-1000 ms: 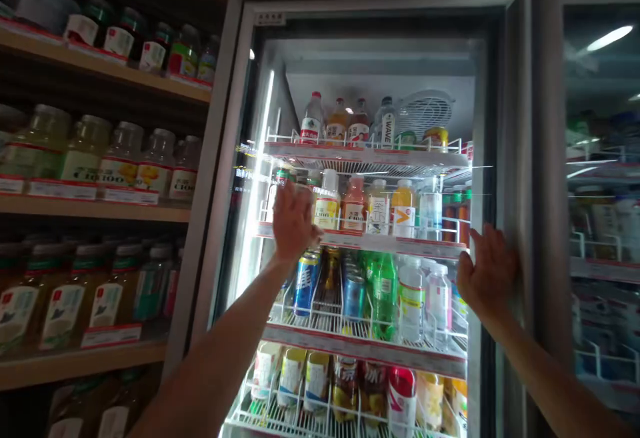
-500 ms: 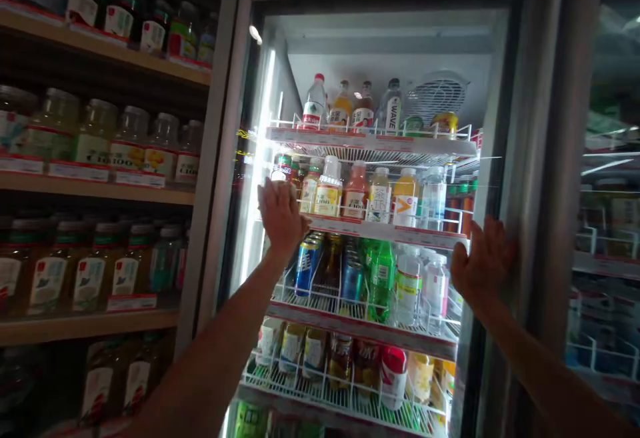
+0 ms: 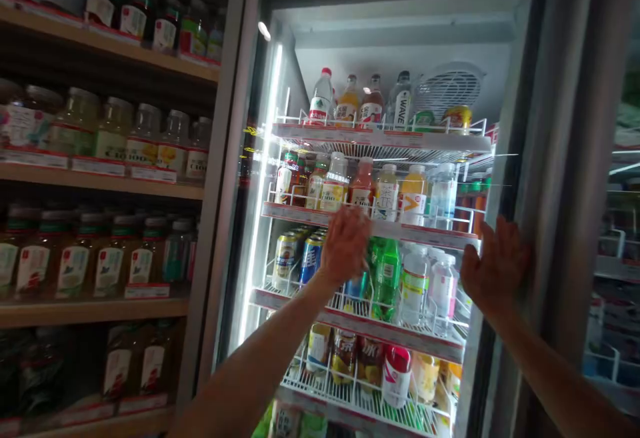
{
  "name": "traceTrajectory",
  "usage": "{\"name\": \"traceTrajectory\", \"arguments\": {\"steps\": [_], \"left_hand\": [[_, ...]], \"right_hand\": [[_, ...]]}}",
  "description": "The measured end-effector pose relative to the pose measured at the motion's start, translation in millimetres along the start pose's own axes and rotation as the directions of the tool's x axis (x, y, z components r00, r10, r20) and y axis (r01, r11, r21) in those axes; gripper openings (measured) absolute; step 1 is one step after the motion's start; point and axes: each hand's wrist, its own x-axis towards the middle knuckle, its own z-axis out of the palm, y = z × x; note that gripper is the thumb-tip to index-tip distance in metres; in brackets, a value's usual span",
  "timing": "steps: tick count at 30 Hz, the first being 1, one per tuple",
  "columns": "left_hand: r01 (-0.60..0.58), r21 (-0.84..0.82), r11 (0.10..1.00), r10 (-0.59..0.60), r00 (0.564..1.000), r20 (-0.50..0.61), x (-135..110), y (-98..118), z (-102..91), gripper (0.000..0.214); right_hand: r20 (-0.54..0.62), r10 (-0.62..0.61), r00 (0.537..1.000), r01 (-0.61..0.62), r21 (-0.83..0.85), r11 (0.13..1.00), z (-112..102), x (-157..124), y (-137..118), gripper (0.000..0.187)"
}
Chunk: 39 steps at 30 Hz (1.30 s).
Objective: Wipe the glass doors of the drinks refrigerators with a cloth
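My left hand [image 3: 346, 246] is in front of the lit drinks fridge [image 3: 395, 219], just below its second shelf. Its fingers point up and are blurred, with nothing seen in them. Behind it stand a red-orange drink bottle [image 3: 362, 183] and a blue can [image 3: 311, 258]; a large green bottle [image 3: 386, 278] is just to its right. My right hand [image 3: 493, 266] lies spread by the right side of the door frame [image 3: 543, 158], its fingers stretched out, apparently touching it. Whether my left hand touches glass I cannot tell.
Wooden shelves [image 3: 100, 178] with rows of bottles stand on the left. A top fridge shelf [image 3: 380, 137] bears several bottles and small tins. Lower down is a wire shelf [image 3: 360, 395] of cans and bottles. Another fridge [image 3: 620, 258] borders the right.
My left hand has moved right and down, from the left end of the second shelf to the middle. My right hand stays by the door frame. The view has shifted slightly.
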Motion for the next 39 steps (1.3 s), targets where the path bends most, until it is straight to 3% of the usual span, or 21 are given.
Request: {"name": "traceTrajectory", "arguments": {"steps": [2, 3, 5, 7, 8, 9, 11, 13, 14, 18, 20, 22, 23, 25, 26, 28, 29, 31, 34, 37, 39], "left_hand": [[-0.185, -0.064, 0.981, 0.189, 0.98, 0.065, -3, 4, 1.4, 0.035], [-0.182, -0.064, 0.981, 0.185, 0.981, 0.059, -4, -2, -1.8, 0.036], [0.027, 0.007, 1.0, -0.027, 0.999, -0.04, -5, -24, -11.8, 0.04], [0.318, 0.08, 0.945, -0.298, 0.935, -0.19, -6, -35, -17.8, 0.043], [0.369, 0.095, 0.925, -0.345, 0.916, -0.203, -7, -32, -17.1, 0.044], [0.342, 0.099, 0.935, -0.323, 0.932, -0.164, -9, -22, -14.2, 0.044], [0.091, 0.047, 0.995, -0.092, 0.996, 0.019, -13, 3, -5.5, 0.042], [-0.127, -0.031, 0.991, 0.13, 0.982, 0.137, -15, 17, -2.0, 0.038], [-0.14, -0.034, 0.99, 0.143, 0.977, 0.155, -13, 15, -4.1, 0.037], [0.195, 0.105, 0.975, -0.203, 0.977, 0.065, 1, -20, -21.9, 0.046], [0.24, 0.125, 0.963, -0.245, 0.969, 0.027, 4, -11, -18.4, 0.05], [0.118, 0.094, 0.988, -0.123, 0.991, 0.052, 0, 23, -4.1, 0.049], [-0.038, 0.041, 0.998, 0.034, 0.995, 0.095, -4, 42, 4.0, 0.048], [-0.259, -0.044, 0.965, 0.263, 0.948, 0.18, -13, 64, 13.8, 0.044], [-0.264, -0.047, 0.963, 0.268, 0.946, 0.183, -17, 64, 13.5, 0.043], [-0.066, 0.031, 0.997, 0.063, 0.992, 0.107, -23, 44, 3.8, 0.043], [0.11, 0.092, 0.99, -0.113, 0.993, 0.036, -24, 31, -2.8, 0.044], [0.282, 0.14, 0.949, -0.276, 0.959, -0.065, -26, 16, -11.5, 0.049], [0.265, 0.141, 0.954, -0.254, 0.963, -0.087, -32, 49, -0.6, 0.048], [-0.009, 0.042, 0.999, 0.005, 0.996, 0.087, -40, 108, 24.6, 0.041], [-0.082, 0.006, 0.997, 0.081, 0.991, 0.111, -45, 122, 32.3, 0.04]], "right_hand": [[0.007, -0.02, 1.0, 0.02, 0.009, 1.0, 0, -1, 2, 0.051], [0.006, -0.028, 1.0, 0.028, 0.017, 0.999, -1, -2, 3, 0.051], [0.021, -0.036, 0.999, 0.036, 0.028, 0.999, -2, -2, 2, 0.05], [0.026, -0.029, 0.999, 0.028, 0.019, 0.999, -3, -2, 0, 0.05], [0.03, -0.022, 0.999, 0.022, 0.013, 1.0, -3, -2, 0, 0.05], [0.031, -0.015, 0.999, 0.015, 0.01, 1.0, -3, -2, -1, 0.05], [0.04, -0.006, 0.999, 0.005, 0.02, 1.0, -4, -3, 0, 0.05], [0.068, -0.018, 0.998, 0.014, 0.048, 0.999, -5, -4, 1, 0.05], [0.067, -0.026, 0.997, 0.021, 0.064, 0.998, -5, -5, 1, 0.05], [0.044, -0.04, 0.998, 0.036, 0.087, 0.996, -6, -6, 0, 0.05], [0.047, -0.041, 0.998, 0.037, 0.08, 0.996, -6, -7, -1, 0.051], [0.046, -0.052, 0.998, 0.048, 0.086, 0.995, -6, -7, 0, 0.05], [0.043, -0.063, 0.997, 0.058, 0.092, 0.994, -6, -7, 1, 0.05], [0.033, -0.087, 0.996, 0.083, 0.107, 0.991, -5, -9, 3, 0.049], [0.026, -0.097, 0.995, 0.094, 0.113, 0.989, -5, -9, 4, 0.048], [0.022, -0.103, 0.994, 0.1, 0.114, 0.988, -5, -11, 4, 0.047], [0.03, -0.1, 0.995, 0.096, 0.111, 0.989, -5, -11, 4, 0.047], [0.056, -0.084, 0.995, 0.078, 0.109, 0.991, -5, -11, 2, 0.048], [0.071, -0.072, 0.995, 0.062, 0.135, 0.989, -6, -10, 0, 0.05], [0.051, -0.077, 0.996, 0.069, 0.15, 0.986, -6, -10, 1, 0.05], [0.048, -0.081, 0.996, 0.073, 0.15, 0.986, -6, -10, 3, 0.05]]}}
